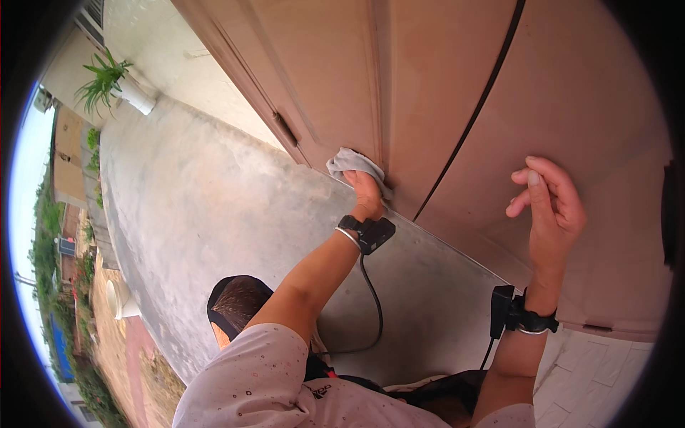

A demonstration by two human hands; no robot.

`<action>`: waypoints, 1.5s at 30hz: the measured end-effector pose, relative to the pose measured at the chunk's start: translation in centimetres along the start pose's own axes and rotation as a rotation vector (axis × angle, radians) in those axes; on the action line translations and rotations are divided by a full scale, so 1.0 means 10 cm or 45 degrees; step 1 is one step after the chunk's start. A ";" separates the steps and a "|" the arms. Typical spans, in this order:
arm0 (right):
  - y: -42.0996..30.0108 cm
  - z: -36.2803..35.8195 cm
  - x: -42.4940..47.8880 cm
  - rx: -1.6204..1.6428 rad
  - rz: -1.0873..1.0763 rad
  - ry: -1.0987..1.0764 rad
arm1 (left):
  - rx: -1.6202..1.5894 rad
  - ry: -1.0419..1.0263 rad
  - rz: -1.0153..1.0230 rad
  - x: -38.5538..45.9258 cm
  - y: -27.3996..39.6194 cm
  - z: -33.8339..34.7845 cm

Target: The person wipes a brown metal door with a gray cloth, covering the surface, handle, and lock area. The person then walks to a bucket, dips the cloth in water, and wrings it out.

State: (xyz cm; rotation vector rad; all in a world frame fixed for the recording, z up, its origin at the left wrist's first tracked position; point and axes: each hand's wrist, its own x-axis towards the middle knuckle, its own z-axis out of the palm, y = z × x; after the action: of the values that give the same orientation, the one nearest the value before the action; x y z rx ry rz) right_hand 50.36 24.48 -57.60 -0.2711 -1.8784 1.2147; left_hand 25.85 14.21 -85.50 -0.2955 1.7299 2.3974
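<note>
My left hand (367, 193) presses a grey cloth (350, 159) against the lower part of a pinkish-brown metal door (444, 80), close to its bottom edge. The fingers are partly hidden by the cloth. My right hand (559, 214) is held up in front of the door leaf on the right, fingers loosely curled and apart, with nothing in it. Whether it touches the door I cannot tell. A dark gap (471, 128) runs between the two door leaves. Each wrist wears a black strapped device with a cable and a silver bangle.
A hinge (285, 129) sits on the door's left edge. Beyond the smooth concrete floor (214, 214) stand a potted plant (134, 95) in a white pot and a white bucket (120, 299). Another person's head in a black cap (243, 283) shows beside my left arm.
</note>
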 end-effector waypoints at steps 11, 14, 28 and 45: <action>-0.02 0.01 -0.06 -0.173 0.024 0.122 | -0.067 0.072 -0.351 1.40 0.28 -0.74; 0.00 0.02 -0.06 -0.223 -0.053 0.087 | 0.021 0.247 -0.385 1.53 0.27 -0.85; 0.04 0.06 -0.03 -0.176 -0.079 0.062 | -0.447 -0.020 -0.605 0.74 -0.66 -0.47; 0.04 -0.02 -0.01 -0.027 -0.064 -0.034 | -0.357 -0.206 -0.252 -1.05 0.92 0.42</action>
State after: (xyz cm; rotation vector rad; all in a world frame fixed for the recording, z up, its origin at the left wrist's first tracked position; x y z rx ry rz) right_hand 50.47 24.72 -57.94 -0.2183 -1.9109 1.1709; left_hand 33.46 15.10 -73.09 -0.2852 1.2359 2.4376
